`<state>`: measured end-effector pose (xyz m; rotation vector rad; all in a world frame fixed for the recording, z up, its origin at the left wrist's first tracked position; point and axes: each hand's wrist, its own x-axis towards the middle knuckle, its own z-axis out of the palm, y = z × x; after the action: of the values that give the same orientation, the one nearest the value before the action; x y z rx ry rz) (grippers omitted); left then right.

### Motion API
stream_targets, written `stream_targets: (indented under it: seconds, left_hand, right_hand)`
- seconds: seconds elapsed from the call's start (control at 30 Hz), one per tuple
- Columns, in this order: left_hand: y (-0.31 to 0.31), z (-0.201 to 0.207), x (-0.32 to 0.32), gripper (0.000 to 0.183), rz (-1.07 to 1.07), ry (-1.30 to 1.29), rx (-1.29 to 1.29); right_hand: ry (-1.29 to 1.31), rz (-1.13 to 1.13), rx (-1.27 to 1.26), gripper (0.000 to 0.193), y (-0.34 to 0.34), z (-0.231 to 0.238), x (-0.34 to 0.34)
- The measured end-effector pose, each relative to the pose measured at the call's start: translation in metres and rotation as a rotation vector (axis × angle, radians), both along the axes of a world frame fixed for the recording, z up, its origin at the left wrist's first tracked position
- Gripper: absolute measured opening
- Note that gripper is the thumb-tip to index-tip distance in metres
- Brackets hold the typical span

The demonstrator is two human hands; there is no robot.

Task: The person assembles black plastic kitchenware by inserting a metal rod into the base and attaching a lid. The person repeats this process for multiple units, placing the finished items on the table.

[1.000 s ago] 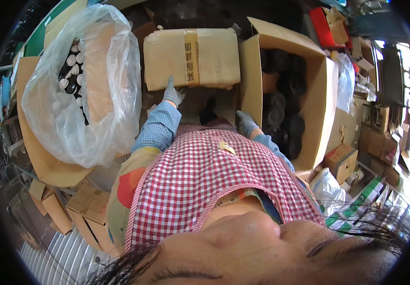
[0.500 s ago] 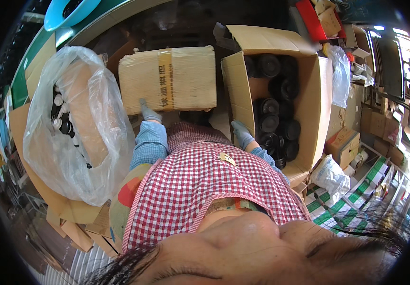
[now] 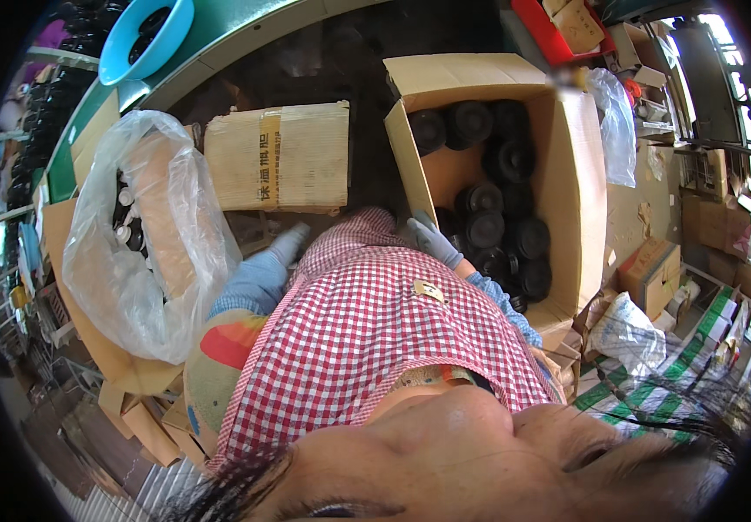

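My left hand (image 3: 291, 244), in a grey glove with a blue sleeve, is just below a closed, taped cardboard box (image 3: 277, 157) and does not touch it. It holds nothing. My right hand (image 3: 433, 241), also gloved, lies against the near left wall of an open cardboard box (image 3: 567, 183) that holds several black round parts (image 3: 485, 228). Whether its fingers grip the wall is hidden. A red-checked apron (image 3: 367, 339) covers my front between the two arms.
A large clear plastic bag (image 3: 145, 252) with small white and dark parts sits in a carton at the left. A blue bowl (image 3: 145, 35) rests on a green ledge above. Flattened cardboard lies at lower left. Smaller boxes and plastic bags crowd the right.
My left hand has come off the lower edge of the closed box and dropped toward my body. My right hand has reached the open box's wall. The view has shifted left.
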<state>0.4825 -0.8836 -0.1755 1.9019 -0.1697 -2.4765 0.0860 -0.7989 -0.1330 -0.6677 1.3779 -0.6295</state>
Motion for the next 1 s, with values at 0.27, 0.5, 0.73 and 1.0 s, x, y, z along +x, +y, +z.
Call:
stream_targets:
  seconds: [0.27, 0.5, 0.73, 1.0]
  left_hand:
    - [0.008, -0.062, 0.016, 0.052, -0.281, 0.032, -0.637]
    - [-0.046, 0.031, 0.020, 0.068, -0.620, -0.486, -1.162]
    - [-0.093, 0.125, -0.002, 0.070, -0.472, -0.595, -1.104]
    - [-0.153, 0.029, 0.030, 0.068, -1.072, -0.742, -1.277]
  right_hand:
    - [-0.010, -0.174, -0.204, 0.042, -0.008, -0.006, 0.002]
    - [-0.060, -0.176, -0.265, 0.046, -0.029, 0.028, -0.007]
    - [-0.091, -0.123, -0.304, 0.057, -0.036, -0.003, -0.013]
    - [-0.354, -0.035, -0.205, 0.054, -0.056, 0.096, -0.035]
